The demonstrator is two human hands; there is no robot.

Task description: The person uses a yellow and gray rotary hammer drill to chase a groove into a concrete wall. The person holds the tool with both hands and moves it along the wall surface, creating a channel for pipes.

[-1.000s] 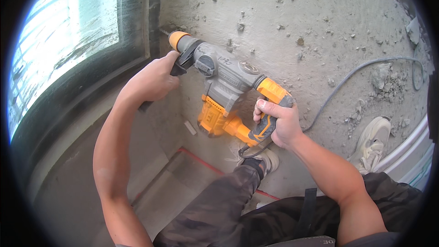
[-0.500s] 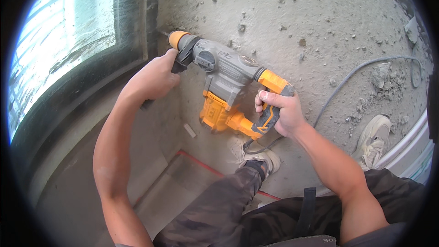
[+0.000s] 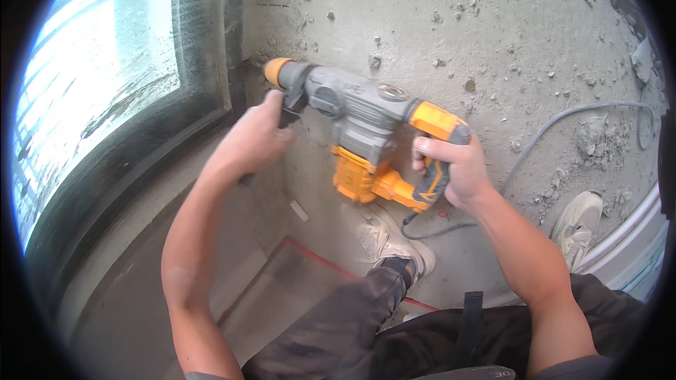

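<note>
A grey and orange rotary hammer drill (image 3: 370, 123) is held between my two hands, its orange nose pointing left at the corner where the window frame meets the concrete. My left hand (image 3: 260, 134) is wrapped round the black side handle just behind the nose. My right hand (image 3: 456, 169) grips the rear D-shaped handle, thumb over its upper part. The tip of any bit in front of the nose cannot be made out. A grey power cord (image 3: 542, 130) leaves the base of the rear handle and curves off to the right.
A glazed window with a dark frame (image 3: 204, 116) stands at the left. Concrete crumbs and a rubble heap (image 3: 598, 137) lie on the floor, right. My shoes (image 3: 394, 239) stand below the drill, beside a red line (image 3: 317, 257). White pipes (image 3: 627, 229) run along the right edge.
The drill and both my hands have shifted a little to the right, the nose drawing back from the window-frame corner. Both grips stay the same.
</note>
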